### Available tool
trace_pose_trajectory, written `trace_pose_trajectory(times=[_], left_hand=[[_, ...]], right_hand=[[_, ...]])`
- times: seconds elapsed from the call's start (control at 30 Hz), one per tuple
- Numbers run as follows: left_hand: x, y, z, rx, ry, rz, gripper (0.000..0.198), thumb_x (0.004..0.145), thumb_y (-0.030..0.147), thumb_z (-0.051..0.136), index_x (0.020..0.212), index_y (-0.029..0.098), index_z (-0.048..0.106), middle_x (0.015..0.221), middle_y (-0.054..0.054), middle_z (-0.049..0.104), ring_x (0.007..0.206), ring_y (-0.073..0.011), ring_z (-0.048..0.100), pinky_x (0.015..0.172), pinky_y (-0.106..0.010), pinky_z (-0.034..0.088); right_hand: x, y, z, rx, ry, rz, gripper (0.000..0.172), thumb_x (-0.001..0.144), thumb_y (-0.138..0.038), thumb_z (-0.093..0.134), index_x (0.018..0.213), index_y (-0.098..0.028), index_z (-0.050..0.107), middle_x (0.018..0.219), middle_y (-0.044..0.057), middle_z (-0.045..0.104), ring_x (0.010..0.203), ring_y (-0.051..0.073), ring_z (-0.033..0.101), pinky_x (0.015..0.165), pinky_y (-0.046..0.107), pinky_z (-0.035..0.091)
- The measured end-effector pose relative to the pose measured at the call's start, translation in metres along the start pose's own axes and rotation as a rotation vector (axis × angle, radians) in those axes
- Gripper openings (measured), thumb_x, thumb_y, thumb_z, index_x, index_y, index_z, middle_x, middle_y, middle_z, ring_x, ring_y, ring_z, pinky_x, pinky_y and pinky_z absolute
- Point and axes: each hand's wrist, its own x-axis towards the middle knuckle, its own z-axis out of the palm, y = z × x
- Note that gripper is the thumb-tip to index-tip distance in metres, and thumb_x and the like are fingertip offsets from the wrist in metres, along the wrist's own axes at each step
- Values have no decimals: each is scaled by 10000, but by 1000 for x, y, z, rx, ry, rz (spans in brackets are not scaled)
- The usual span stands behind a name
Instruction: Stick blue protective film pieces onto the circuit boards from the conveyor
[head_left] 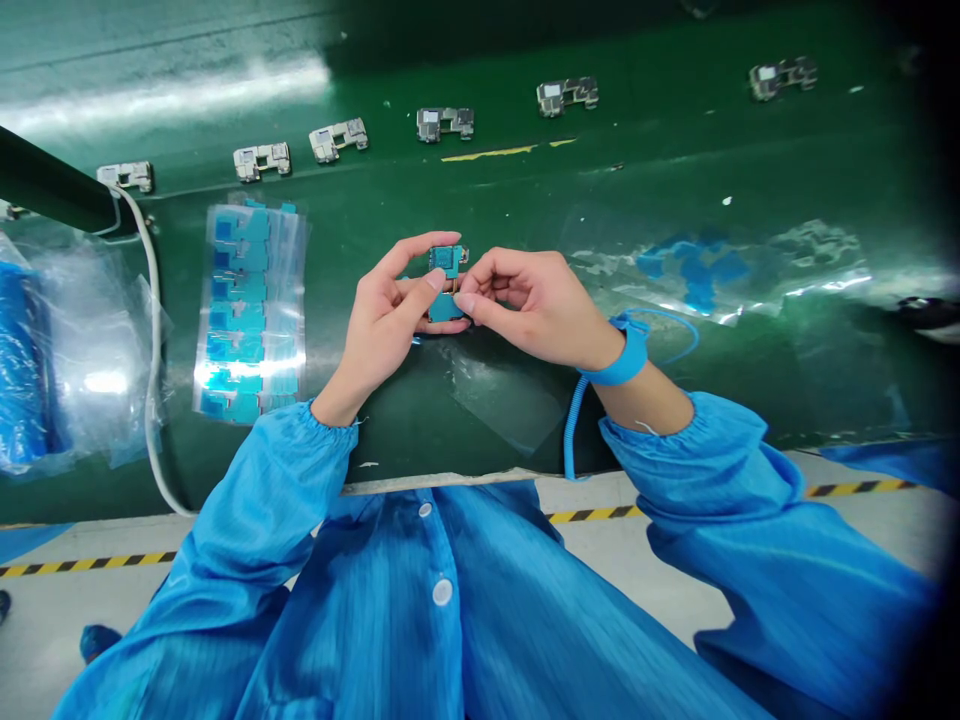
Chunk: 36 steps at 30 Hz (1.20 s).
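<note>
A small circuit board (463, 256) with blue film (445, 308) over much of its face is held up above the green bench. My left hand (394, 300) grips it by its edges, with fingers at the top and bottom and the thumb across the front. At the board's lower right, my right hand (529, 300) is closed in a pinch, thumb and forefinger at the film's edge. The fingertips hide exactly what is between them. A blue wrist strap (621, 358) with a coiled cord circles my right wrist.
Several bare circuit boards, one at the back middle (445, 124), stand in a row along the bench (390, 440). A clear sheet of blue film pieces (238, 315) lies left, beside a white cable (154, 350) and plastic bags (90, 350). Blue scraps (694, 270) lie right.
</note>
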Motion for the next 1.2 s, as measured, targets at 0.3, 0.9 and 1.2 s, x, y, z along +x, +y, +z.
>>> trace_pose_trajectory(times=[0.3, 0.9, 1.2], left_hand=[[0, 4, 2, -73, 25, -6, 565, 981, 633, 816, 1420, 296, 708, 809, 13, 786, 889, -251, 863, 751, -377, 773], [-1, 6, 3, -82, 57, -15, 532, 972, 591, 841, 1397, 307, 695, 827, 11, 803, 1020, -279, 877, 728, -342, 764], [-2, 9, 2, -88, 70, -7, 530, 973, 555, 850, 1397, 304, 657, 954, -7, 864, 944, -237, 884, 710, -313, 758]], right_hand=[[1, -1, -1, -18, 0, 3, 273, 918, -436, 885, 866, -240, 702, 822, 16, 710, 738, 175, 622, 691, 342, 592], [0, -2, 1, -10, 26, -27, 226, 922, -380, 876, 863, -225, 721, 800, 11, 713, 710, 162, 621, 673, 318, 572], [0, -6, 1, 27, 23, -51, 253, 955, -449, 849, 918, -217, 757, 820, 25, 752, 716, 171, 654, 684, 328, 580]])
